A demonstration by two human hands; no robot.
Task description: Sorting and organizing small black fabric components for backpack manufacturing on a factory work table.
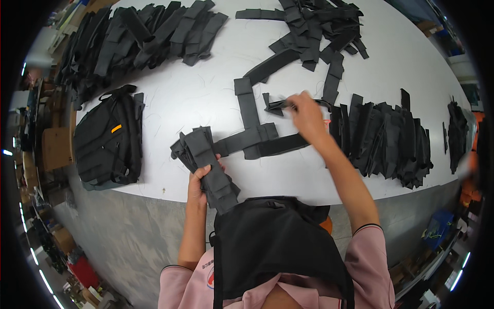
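My left hand (pixel 198 183) is wrapped round a bundle of dark grey fabric strips (pixel 206 154), held slantwise at the front edge of the table. My right hand (pixel 307 117) is above the middle of the table, its fingers slightly smeared by motion and closed on a black fabric strip (pixel 276 106). Between the hands several flat strips (pixel 249 110) lie end over end, one of them reaching under the left bundle. Another dark strip (pixel 283 145) runs below the right hand.
A black backpack (pixel 110 139) with an orange tab lies at the left. Strips are heaped at the back left (pixel 139 38), in a tangled pile (pixel 314 26) at the back, and in a row (pixel 383 136) at the right. Loose threads dot the white table (pixel 180 98).
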